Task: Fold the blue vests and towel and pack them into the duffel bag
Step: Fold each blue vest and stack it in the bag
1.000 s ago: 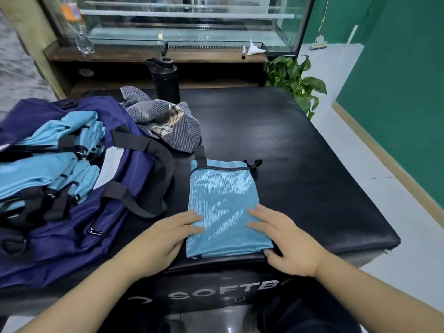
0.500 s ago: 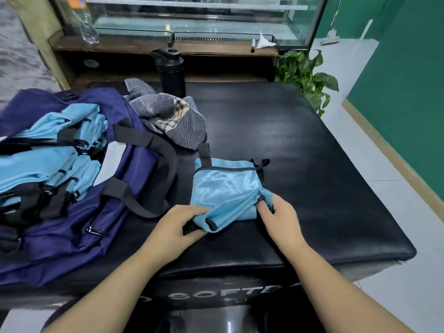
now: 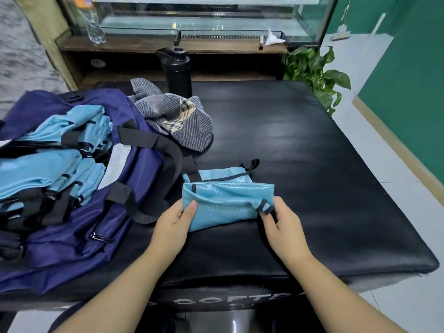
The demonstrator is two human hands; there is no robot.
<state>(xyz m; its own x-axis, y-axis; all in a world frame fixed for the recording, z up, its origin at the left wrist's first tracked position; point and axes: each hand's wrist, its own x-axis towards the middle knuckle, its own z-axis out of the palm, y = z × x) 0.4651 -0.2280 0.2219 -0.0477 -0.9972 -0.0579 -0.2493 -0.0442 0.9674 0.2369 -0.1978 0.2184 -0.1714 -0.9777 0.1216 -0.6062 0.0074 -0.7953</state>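
— While both hands sit at the near edge of the black padded table [image 3: 300,145], what are they holding?

— The folded light-blue mesh vest with black trim [image 3: 225,200]. The left hand [image 3: 174,223] grips its left end, thumb pressed on top and the other fingers tucked beneath. The right hand [image 3: 281,224] pinches the right end near a small black strap loop, fingers curled narrow.

— Where does that vest lie?

— Near the middle of the table, toward 6 o'clock, its doubled part lifted slightly over the flat layer beneath.

— And the bag?

— The navy-blue fabric duffel bag with black webbing straps [image 3: 134,183] spreads at 9 o'clock, just beside the vest (one black strap reaches the vest's far left corner). A pile of light-blue folded vests [image 3: 48,169] rests in its open top.

— The towel?

— A crumpled grey striped towel with a plaid patch [image 3: 177,121] lies at 11 o'clock, touching the bag's far side. Behind it, at 12 o'clock, stands a black cylindrical bottle [image 3: 177,70]; a leafy green plant [image 3: 314,73] shows at 2 o'clock.
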